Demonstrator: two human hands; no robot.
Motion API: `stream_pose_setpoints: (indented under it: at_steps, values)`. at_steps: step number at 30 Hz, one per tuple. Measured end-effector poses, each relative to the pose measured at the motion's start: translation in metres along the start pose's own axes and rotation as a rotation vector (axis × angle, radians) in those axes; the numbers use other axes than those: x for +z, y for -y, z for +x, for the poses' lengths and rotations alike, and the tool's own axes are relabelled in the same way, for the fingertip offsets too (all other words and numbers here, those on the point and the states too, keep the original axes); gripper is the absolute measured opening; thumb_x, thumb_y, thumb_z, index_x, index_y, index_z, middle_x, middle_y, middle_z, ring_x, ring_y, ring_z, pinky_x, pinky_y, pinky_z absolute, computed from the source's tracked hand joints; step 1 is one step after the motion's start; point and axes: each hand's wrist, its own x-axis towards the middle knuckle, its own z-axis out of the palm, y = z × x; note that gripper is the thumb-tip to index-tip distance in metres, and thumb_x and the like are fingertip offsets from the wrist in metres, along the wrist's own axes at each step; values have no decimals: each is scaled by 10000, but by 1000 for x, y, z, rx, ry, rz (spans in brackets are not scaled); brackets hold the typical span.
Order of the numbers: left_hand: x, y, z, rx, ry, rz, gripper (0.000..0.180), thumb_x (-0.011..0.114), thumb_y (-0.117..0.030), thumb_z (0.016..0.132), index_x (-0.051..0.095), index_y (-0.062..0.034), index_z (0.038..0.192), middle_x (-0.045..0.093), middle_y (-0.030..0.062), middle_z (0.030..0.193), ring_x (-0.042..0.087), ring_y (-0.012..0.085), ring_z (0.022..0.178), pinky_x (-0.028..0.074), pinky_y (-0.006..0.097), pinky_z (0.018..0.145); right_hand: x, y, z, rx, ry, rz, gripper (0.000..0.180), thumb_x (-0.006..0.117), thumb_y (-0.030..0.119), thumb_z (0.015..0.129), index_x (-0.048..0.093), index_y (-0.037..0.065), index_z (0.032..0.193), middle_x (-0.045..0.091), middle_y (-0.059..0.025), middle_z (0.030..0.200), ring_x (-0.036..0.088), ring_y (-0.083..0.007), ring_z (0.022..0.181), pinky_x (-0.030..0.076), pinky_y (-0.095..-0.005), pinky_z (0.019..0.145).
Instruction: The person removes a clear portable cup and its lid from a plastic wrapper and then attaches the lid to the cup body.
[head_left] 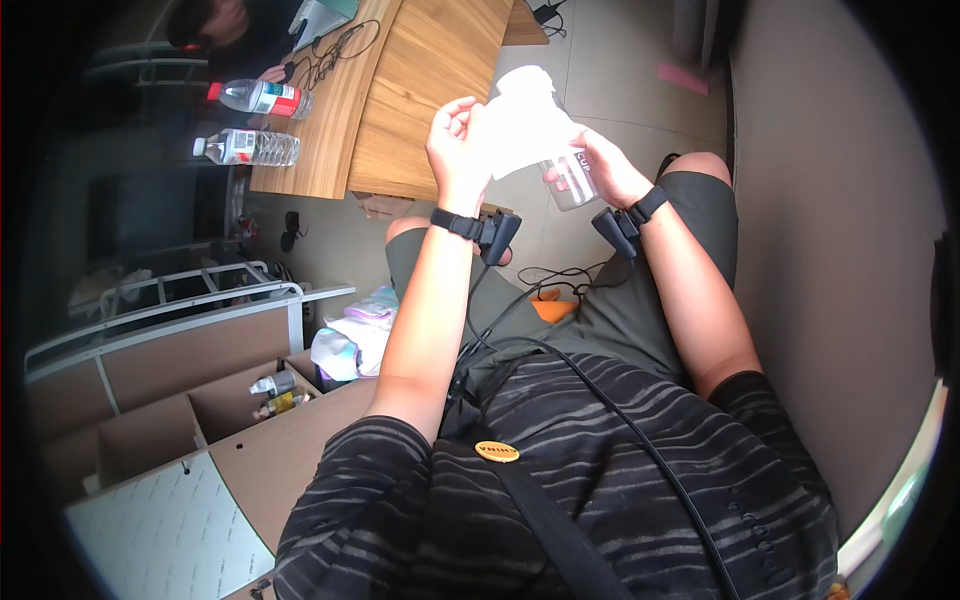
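At the far left, a railing of pale metal tubing [295, 330] stood beside a brown open-topped box with compartments [228, 408], in which two small bottles lay. Above these in the view, a clear plastic bottle with a red cap [233, 96] and a clear plastic bottle with a white cap [272, 149] were placed side by side on a brown wood-grained table [425, 85]; another person's hand [272, 74] rested near its edge, close to a tangle of black cable. A bundle of white and purple fabric [360, 335] lay left of the wearer's thigh. The left hand [458, 150], its wrist banded in black, was raised with fingers partly curled against a thin white sheet [520, 135]; whether it gripped the sheet could not be told. The sheet, overexposed, spanned the space between the hands and covered part of a transparent cylindrical cup [573, 192]. This cup was held in the air, tilted, above the gap between the knees. The right hand [607, 170] was clamped around the cup, with fingertips visible at its left side. A plain grey wall [830, 220] bounded the far right.
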Motion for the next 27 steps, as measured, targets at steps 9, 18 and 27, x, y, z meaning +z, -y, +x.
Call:
stream_pose_setpoints:
  at_steps: [9, 18, 27]
  values:
    - [-10, 29, 0, -22, -197, 207, 293, 658, -84, 980, 565, 29, 1234, 638, 122, 1105, 640, 139, 857, 531, 271, 761, -4, -3, 3, 75, 18, 22, 440, 434, 324, 1042, 481, 21, 1358, 644, -176, 1209, 715, -266, 946, 580, -373, 802]
    - [30, 14, -29, 295, -1, 584, 434, 776, -118, 908, 551, -11, 1264, 541, 119, 1173, 616, 192, 1046, 560, 314, 821, 4, -5, 1, -3, -37, -160, 527, 512, 312, 1025, 429, -23, 1424, 644, -140, 1131, 702, -187, 866, 585, -327, 759]
    - [33, 15, -18, -253, -110, -17, 768, 734, -120, 942, 230, 56, 1493, 503, 220, 1380, 595, 264, 1221, 545, 386, 987, 4, 1, -4, -23, 4, -402, 625, 669, 229, 994, 374, -7, 1492, 627, -112, 1162, 636, -135, 961, 539, -295, 852]
